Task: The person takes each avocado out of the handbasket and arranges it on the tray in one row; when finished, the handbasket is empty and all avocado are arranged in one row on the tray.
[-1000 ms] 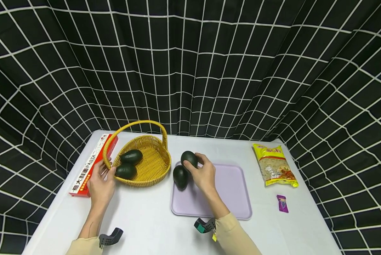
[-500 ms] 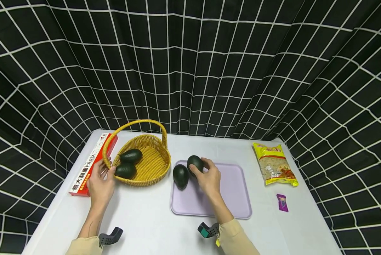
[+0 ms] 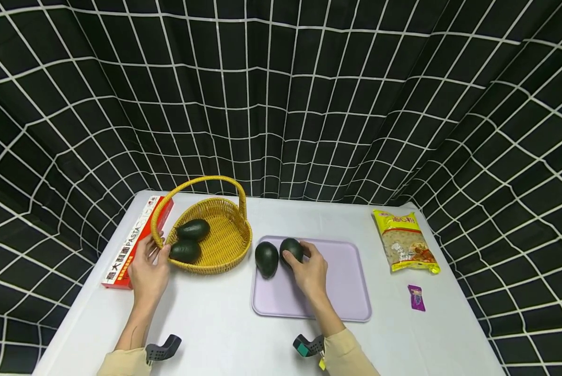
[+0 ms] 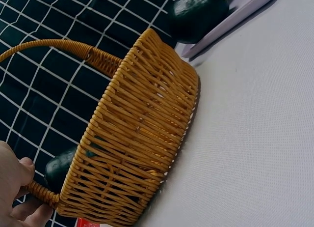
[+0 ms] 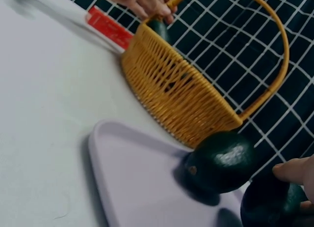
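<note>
My left hand [image 3: 149, 266] grips the base of the handle of a yellow wicker basket [image 3: 224, 267] at its left side. Inside the basket lie two dark green avocados, one [image 3: 194, 230] behind the other [image 3: 185, 251]. On the right, my right hand [image 3: 311, 267] holds an avocado [image 3: 291, 249] between thumb and fingers, over the lilac tray [image 3: 342, 292]. Another avocado [image 3: 266, 259] lies on the tray just left of it. In the right wrist view the held avocado [image 5: 267, 202] is partly cut off, close beside the lying avocado [image 5: 223, 160].
A red and white pasta box [image 3: 132, 245] lies left of the basket, partly behind my left hand. To the right of the tray are a yellow food bag [image 3: 405, 243] and a small purple packet [image 3: 416, 297]. A black gridded curtain [image 3: 281, 104] surrounds the white table [image 3: 206, 324].
My right hand has moved right and down toward the tray with the avocado, away from above the other avocado. The left hand stays on the basket handle.
</note>
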### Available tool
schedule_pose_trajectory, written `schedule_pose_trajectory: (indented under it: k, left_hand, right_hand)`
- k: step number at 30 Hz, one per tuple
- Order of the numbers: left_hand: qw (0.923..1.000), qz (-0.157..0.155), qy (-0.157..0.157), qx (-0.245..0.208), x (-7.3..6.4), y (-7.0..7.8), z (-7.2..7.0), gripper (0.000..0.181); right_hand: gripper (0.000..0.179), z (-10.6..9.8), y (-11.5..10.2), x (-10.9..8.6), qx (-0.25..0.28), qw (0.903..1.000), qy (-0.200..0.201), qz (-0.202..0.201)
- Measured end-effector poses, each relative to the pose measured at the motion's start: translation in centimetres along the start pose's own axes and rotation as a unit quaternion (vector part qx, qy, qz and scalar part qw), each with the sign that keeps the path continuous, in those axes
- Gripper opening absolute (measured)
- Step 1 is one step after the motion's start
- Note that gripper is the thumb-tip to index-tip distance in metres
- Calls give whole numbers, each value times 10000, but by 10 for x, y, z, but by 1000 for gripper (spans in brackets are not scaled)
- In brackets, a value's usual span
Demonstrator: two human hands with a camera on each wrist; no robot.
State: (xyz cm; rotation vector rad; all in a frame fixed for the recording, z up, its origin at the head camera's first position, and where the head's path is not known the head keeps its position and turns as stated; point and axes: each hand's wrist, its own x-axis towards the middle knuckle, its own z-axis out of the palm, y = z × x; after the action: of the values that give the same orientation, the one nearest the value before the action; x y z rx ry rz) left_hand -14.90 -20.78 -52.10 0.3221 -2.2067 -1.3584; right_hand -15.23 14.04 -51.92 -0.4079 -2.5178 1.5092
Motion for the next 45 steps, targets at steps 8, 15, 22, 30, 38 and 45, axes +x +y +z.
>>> schedule_pose_trajectory:
  k: [8, 15, 22, 30, 38, 45]
  left_hand:
    - [10000, 19, -25, 21, 0, 0, 0, 43]
    - [10000, -41, -27, 64, 0, -1, 0, 43]
    - [10000, 30, -9, 3, 1, -1, 0, 42]
    - [10000, 1, -30, 0, 0, -1, 0, 42]
    - [10000, -59, -37, 38, 0, 1, -1, 43]
    - [9999, -89, -27, 36, 0, 4, -2, 43]
  right_hand:
    - [60, 4, 13, -3, -56, 10000, -54, -60]
    - [62, 6, 16, -4, -116, 9999, 5, -41]
    - [63, 7, 14, -3, -336, 9992, 92, -185]
    - [63, 7, 14, -3, -411, 9988, 52, -265]
    - [61, 9, 16, -1, -327, 9982, -146, -472]
    - [54, 9, 17, 0, -284, 9978, -88, -585]
